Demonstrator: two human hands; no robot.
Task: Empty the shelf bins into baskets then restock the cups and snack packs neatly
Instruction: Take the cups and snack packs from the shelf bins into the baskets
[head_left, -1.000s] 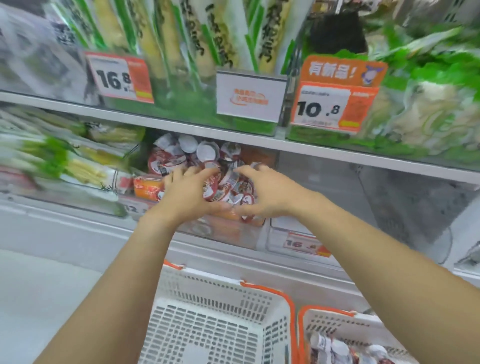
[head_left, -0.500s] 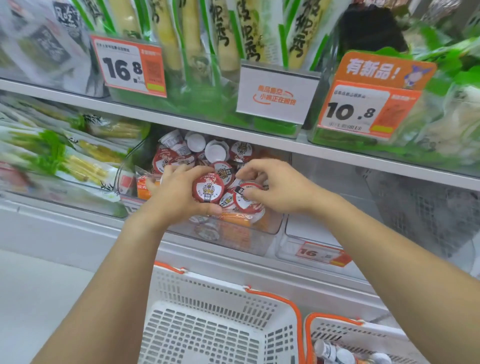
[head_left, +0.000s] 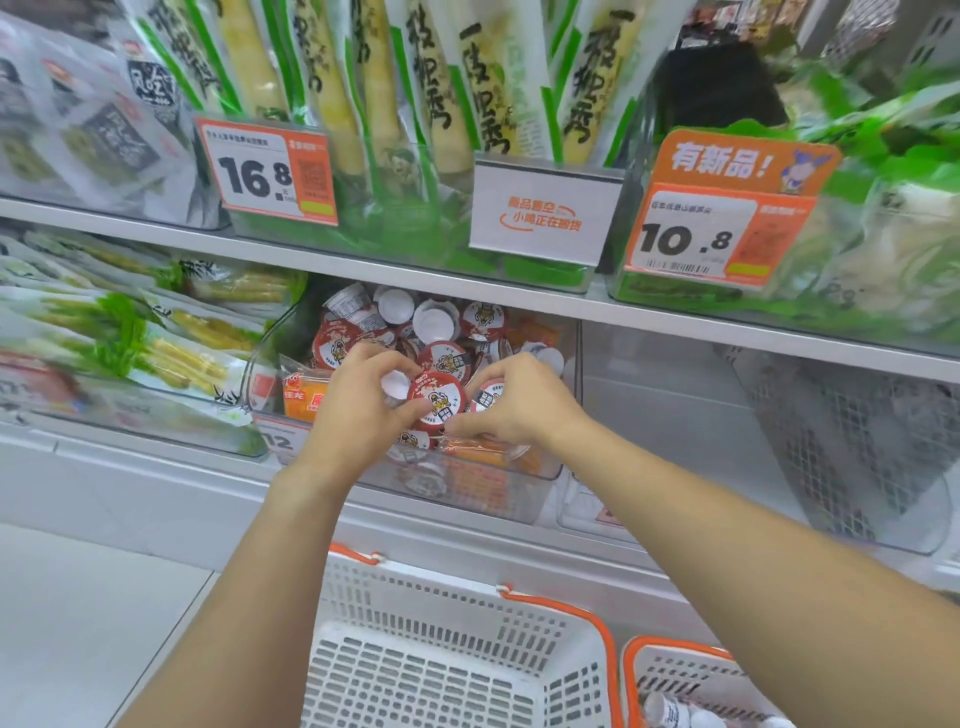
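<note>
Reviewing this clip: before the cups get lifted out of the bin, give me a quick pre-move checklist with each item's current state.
1. Left hand holds cups: ok, fingers curl round the red-lidded cup.
2. Right hand holds cups: ok, fingers curl over a cup.
3. White basket below the hands has room: ok.
4. Second basket has room: cannot tell, mostly out of view.
5. Clear bin emptied: not ok, many cups remain.

Clear glossy plastic bin (head_left: 467, 488); white perforated plastic basket (head_left: 447, 670).
</note>
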